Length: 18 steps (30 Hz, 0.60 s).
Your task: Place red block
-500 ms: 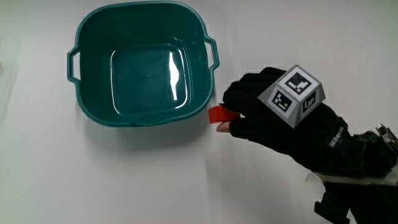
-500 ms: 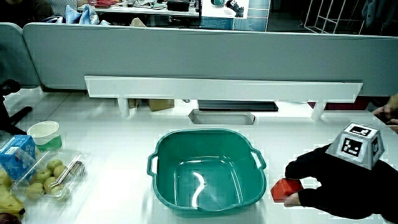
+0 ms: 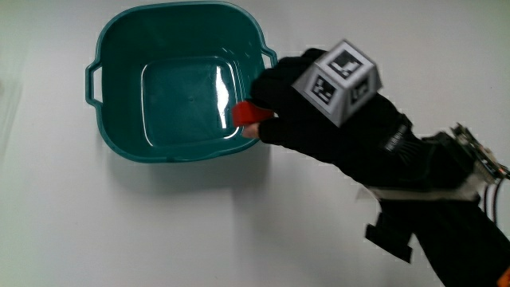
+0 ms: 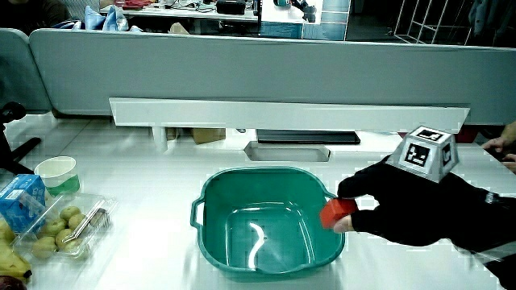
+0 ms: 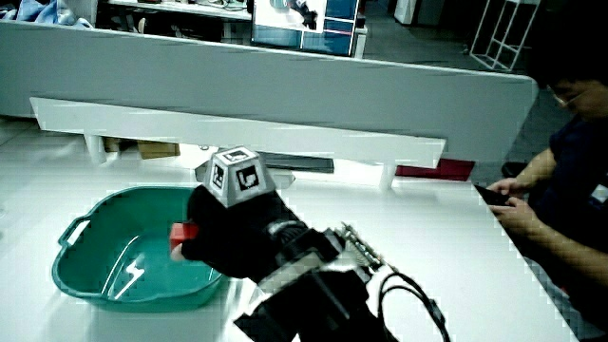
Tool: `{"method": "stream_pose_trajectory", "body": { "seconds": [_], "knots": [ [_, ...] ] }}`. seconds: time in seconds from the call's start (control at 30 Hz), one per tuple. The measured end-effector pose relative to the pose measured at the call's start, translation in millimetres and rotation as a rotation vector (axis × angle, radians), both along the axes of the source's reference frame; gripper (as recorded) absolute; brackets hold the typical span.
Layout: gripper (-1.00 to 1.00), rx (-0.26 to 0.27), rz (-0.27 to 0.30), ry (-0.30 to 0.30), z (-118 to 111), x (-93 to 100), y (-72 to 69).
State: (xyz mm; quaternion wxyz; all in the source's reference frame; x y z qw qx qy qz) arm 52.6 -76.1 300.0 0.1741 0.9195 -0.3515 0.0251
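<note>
Teal basin (image 3: pixel 119 80) sits mid-frame w/ nothing in it. Red block (image 3: pixel 245 115) was down by the table just outside the basin wall 0.5 s ago; now it's lifted and hangs over the rim's inner edge, clear of the floor in a side view (image 4: pixel 334 213). Hand (image 3: pixel 319 119) came w/ it, fingers pinched tight on the block, patterned cube (image 3: pixel 339 81) facing up. Judgement: carry nearly done, release into the basin prob. next.
</note>
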Motion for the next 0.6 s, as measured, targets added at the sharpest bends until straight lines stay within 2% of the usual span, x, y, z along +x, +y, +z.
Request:
{"method": "stream_pose_trajectory", "body": {
  "seconds": [0.07,0.1,0.13,0.17,0.2,0.23,0.27,0.3,0.33,0.37,0.4,0.47,0.5,0.53,0.57,0.6],
  "knots": [
    [0.00,0.004,0.017,-0.018,-4.9,-6.6,-2.3],
    [0.00,0.038,0.013,-0.016,-3.9,-9.5,-4.1],
    [0.00,-0.019,-0.019,-0.019,-3.5,-13.0,-5.6],
    [0.00,-0.022,0.004,-0.023,-1.6,-14.8,-8.3],
    [0.00,-0.028,-0.007,-0.024,-0.3,-17.0,-10.4],
    [0.00,-0.007,-0.002,-0.030,-0.7,-19.1,-12.4],
    [0.00,-0.031,0.001,-0.026,1.8,-20.9,-15.0],
    [0.00,-0.072,-0.019,-0.030,3.3,-23.4,-17.1],
    [0.00,-0.031,0.006,-0.033,4.6,-24.9,-19.6],
    [0.00,-0.038,0.023,-0.024,8.4,-26.5,-22.4],
    [0.00,-0.066,0.010,-0.028,8.7,-29.3,-23.8],
    [0.00,-0.058,0.060,-0.005,18.5,-33.7,-28.9],
    [0.00,-0.115,0.017,0.004,22.5,-37.7,-30.6],
    [0.00,-0.082,0.054,0.004,25.5,-40.5,-33.0],
    [0.00,-0.103,0.046,-0.013,27.4,-44.3,-34.3],
    [0.00,-0.122,0.007,0.018,28.2,-48.4,-34.0]
  ]
}}
